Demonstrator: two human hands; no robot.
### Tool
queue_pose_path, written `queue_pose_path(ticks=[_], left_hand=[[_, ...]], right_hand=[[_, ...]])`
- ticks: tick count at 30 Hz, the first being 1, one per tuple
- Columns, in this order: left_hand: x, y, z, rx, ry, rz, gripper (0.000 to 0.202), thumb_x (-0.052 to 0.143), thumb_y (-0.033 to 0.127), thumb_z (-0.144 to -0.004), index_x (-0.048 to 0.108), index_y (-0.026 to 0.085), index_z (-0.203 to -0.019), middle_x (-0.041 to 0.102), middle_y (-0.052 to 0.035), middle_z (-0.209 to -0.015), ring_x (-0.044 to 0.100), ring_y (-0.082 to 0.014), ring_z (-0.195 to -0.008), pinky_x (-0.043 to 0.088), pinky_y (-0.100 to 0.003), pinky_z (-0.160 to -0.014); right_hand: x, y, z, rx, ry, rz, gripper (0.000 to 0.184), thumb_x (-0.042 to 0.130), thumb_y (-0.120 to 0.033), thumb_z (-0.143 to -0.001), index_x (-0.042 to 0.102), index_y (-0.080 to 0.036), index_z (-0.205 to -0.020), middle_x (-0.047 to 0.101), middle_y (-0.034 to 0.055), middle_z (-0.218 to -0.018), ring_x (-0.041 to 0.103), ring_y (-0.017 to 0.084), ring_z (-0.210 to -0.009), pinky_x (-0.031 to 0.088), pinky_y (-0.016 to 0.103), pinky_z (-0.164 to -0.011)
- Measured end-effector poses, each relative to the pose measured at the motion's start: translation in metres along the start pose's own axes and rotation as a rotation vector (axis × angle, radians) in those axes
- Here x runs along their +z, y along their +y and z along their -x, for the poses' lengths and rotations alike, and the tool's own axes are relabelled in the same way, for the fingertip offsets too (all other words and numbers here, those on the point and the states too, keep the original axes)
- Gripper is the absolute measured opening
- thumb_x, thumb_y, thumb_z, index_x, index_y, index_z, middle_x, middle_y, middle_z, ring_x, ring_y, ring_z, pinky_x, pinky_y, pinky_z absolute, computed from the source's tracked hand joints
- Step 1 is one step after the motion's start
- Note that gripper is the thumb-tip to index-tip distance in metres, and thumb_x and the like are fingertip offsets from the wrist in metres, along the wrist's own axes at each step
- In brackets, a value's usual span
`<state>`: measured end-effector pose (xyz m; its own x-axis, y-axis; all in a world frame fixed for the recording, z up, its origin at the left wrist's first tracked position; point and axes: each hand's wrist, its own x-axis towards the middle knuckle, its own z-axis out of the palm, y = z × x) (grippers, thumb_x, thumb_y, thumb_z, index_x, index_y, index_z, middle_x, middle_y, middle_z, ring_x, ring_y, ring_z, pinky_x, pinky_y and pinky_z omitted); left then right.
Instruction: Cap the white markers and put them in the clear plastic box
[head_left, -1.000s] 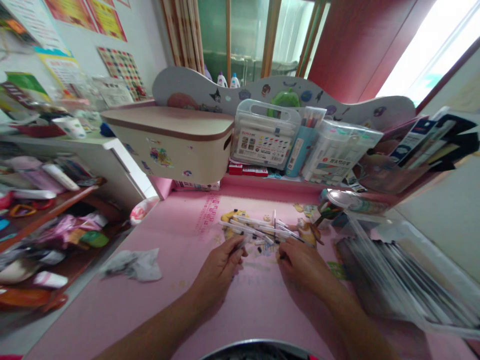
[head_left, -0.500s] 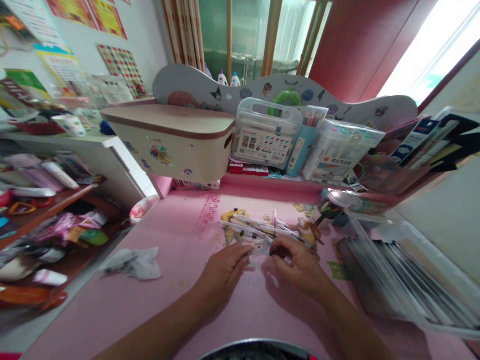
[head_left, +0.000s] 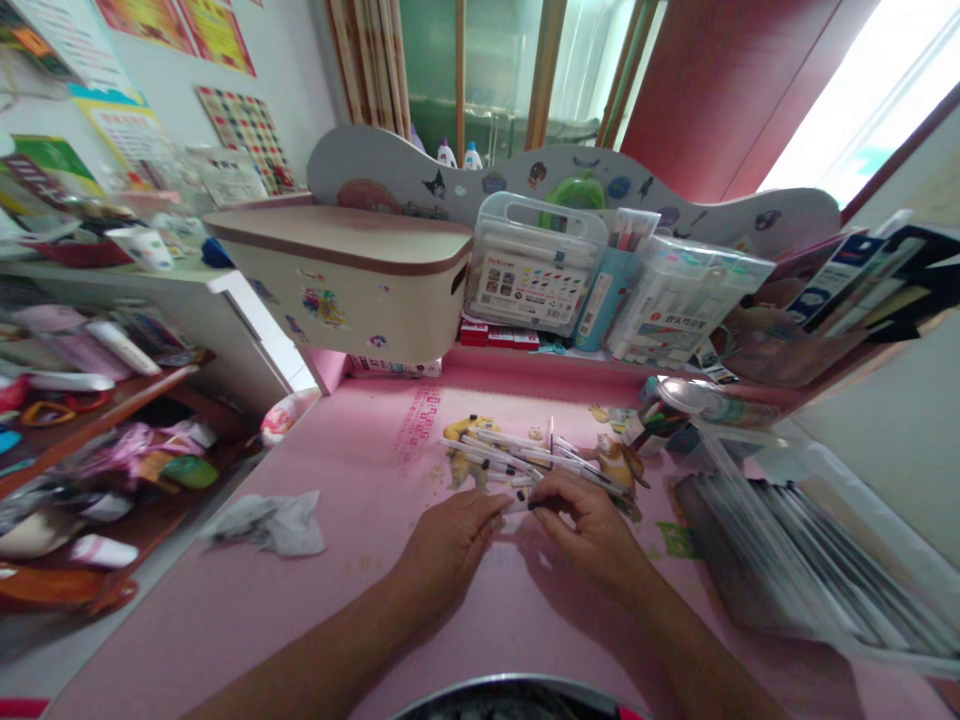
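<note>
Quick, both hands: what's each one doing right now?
Left hand: closed, pinching one end of a white marker.
Right hand: closed, pinching the marker's other end.

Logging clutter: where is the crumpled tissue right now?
Head view: the crumpled tissue lies on the pink desk, well left of the left hand.

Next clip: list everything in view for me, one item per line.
held marker: one, white with black end, between both hands
loose markers: a pile, white, on the desk beyond the hands
crumpled tissue: one, grey-white, desk left
storage box: one, cream with brown lid, desk rear
marker cases: two, clear, rear shelf
pen cup: one, blue, between the cases
open case: one, clear, desk right
desk: one, pink
left hand: pinching the marker's white end
right hand: pinching its black end
</note>
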<state>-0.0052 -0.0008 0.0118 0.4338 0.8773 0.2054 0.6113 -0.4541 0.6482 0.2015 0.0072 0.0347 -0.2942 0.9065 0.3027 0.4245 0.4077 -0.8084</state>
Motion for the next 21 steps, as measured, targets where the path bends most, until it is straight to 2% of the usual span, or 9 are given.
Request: queue_pose_path(ticks=[11, 17, 21], left_hand=[[0.0021, -0.003, 0.0006, 0.045, 0.028, -0.047, 0.029, 0.051, 0.018, -0.094, 0.068, 0.021, -0.117, 0.074, -0.0065, -0.106, 0.067, -0.0206, -0.094, 0.053, -0.035, -0.09], [0.0024, -0.003, 0.0009, 0.086, 0.019, -0.077, 0.028, 0.05, 0.021, -0.094, 0.068, 0.021, -0.117, 0.074, -0.0071, -0.1, 0.067, -0.02, -0.09, 0.054, -0.033, -0.085], [-0.0003, -0.0019, 0.0003, 0.069, 0.017, -0.069, 0.029, 0.05, 0.02, -0.094, 0.068, 0.021, -0.116, 0.074, -0.0073, -0.102, 0.067, -0.0206, -0.093, 0.053, -0.034, -0.089]], right_hand=[[0.0016, 0.0036, 0.0004, 0.015, -0.031, 0.069, 0.012, 0.053, -0.015, -0.084, 0.064, -0.019, -0.08, 0.063, 0.0019, -0.077, 0.058, 0.016, -0.074, 0.042, 0.027, -0.07], [0.0041, 0.0035, 0.0023, 0.009, -0.052, 0.165, 0.03, 0.044, -0.024, -0.093, 0.052, -0.02, -0.064, 0.054, 0.0003, -0.065, 0.049, 0.015, -0.063, 0.035, 0.028, -0.061], [0.003, 0.0004, 0.0064, 0.079, -0.059, 0.067, 0.006, 0.054, -0.019, -0.086, 0.058, -0.021, -0.09, 0.055, -0.0015, -0.074, 0.049, 0.014, -0.063, 0.036, 0.026, -0.059]])
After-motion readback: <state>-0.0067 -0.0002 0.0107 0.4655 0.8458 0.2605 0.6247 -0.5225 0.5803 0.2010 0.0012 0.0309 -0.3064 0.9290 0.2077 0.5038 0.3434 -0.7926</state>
